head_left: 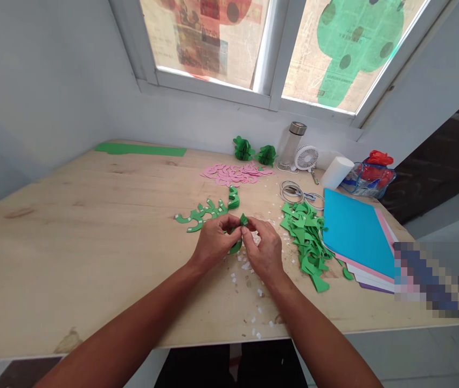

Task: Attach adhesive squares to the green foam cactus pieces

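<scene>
Pinched the small green piece [244,220] between closed thumb and fingertips of the left hand [217,237] and, from the opposite side, of the right hand [265,248]. Held it between the two grips, top edge projecting above the fingertips. Had curved green cutouts [197,214] just beyond the left hand and green scraps [305,237] beside the right, on the table [92,242].
</scene>
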Demonstrator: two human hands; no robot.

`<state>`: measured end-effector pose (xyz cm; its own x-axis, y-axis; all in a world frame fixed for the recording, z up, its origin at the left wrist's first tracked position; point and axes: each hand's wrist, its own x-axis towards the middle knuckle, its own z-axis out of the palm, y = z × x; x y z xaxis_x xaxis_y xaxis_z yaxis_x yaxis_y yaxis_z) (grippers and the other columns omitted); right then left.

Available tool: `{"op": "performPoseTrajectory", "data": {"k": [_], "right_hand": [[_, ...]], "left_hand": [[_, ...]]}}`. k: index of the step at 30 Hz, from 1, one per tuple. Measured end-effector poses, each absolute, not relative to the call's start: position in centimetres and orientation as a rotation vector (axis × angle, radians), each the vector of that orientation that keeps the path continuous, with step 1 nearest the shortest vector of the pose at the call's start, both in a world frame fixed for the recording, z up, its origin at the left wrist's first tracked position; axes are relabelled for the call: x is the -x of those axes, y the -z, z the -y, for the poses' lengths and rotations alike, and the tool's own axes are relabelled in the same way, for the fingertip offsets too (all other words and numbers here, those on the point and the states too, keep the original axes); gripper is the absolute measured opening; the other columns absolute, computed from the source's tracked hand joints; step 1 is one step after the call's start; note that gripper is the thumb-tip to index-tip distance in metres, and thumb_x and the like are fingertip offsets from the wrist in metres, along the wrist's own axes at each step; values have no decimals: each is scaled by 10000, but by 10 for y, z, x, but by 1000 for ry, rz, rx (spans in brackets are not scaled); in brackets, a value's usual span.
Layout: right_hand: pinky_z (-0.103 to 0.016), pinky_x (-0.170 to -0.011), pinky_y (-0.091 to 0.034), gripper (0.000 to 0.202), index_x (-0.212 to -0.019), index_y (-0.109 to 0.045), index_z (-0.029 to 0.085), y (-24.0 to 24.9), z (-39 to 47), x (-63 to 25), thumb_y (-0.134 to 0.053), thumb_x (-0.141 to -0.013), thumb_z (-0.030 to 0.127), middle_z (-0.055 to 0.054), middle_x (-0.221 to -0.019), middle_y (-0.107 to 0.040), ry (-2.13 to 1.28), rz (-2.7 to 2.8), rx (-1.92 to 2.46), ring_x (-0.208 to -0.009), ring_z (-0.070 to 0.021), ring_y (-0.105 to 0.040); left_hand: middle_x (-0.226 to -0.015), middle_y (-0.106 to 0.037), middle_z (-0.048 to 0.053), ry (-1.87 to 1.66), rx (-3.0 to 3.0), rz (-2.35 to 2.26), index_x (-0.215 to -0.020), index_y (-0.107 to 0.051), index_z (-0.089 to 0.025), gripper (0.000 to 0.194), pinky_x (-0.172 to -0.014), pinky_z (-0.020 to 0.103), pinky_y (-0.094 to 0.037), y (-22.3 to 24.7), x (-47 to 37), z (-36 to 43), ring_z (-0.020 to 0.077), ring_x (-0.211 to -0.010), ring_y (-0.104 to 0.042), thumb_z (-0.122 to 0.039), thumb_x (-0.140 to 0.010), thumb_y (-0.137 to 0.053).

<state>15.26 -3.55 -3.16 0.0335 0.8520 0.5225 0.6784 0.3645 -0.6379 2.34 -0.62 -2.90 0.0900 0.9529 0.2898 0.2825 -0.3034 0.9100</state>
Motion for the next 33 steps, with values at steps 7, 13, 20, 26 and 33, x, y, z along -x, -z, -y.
{"op": "performPoseTrajectory", "data": {"k": [7, 13, 20, 26, 33], "right_hand": [[-333, -761, -472, 207, -968, -670, 180, 31, 35, -153, -554, -839, 293, -74, -859, -701, -197, 1622, 1405, -808, -203, -620], [-337, -751, -478, 187, -909, -687, 168, 31, 35, -154, -537, -841, 255, -86, -840, -704, -178, 1605, 1410, -789, -203, -621], [-338, -750, -492, 169, -881, -698, 181, 31, 35, -154, -548, -841, 249, -81, -834, -712, -192, 1583, 1380, -787, -200, -633], [-348, -759, -497, 169, -857, -705, 174, 30, 35, -154, -550, -839, 239, -79, -818, -716, -168, 1590, 1356, -780, -204, -638], [-353, -781, -497, 156, -856, -712, 197, 29, 35, -155, -560, -832, 221, -66, -821, -729, -181, 1597, 1341, -790, -206, -647]], "left_hand": [[-636, -682, -4, -1233, -1919, -1298, -680, -656, -177, 119, -582, 223, -459, 25, -27, 12, 130, -577, -592, -214, -702, -545], [-657, -696, 16, -1227, -2050, -1268, -691, -649, -183, 122, -587, 230, -459, 23, -30, 16, 145, -600, -613, -216, -734, -540], [-689, -694, 19, -1233, -2048, -1248, -729, -640, -183, 113, -601, 232, -465, 24, -30, 18, 145, -620, -619, -225, -749, -537], [-671, -668, 21, -1236, -2092, -1284, -733, -621, -183, 117, -596, 243, -449, 24, -31, 20, 148, -611, -592, -226, -762, -516], [-676, -660, 18, -1233, -2106, -1269, -729, -614, -191, 104, -600, 241, -446, 24, -30, 19, 146, -617, -580, -222, -754, -518]]}}
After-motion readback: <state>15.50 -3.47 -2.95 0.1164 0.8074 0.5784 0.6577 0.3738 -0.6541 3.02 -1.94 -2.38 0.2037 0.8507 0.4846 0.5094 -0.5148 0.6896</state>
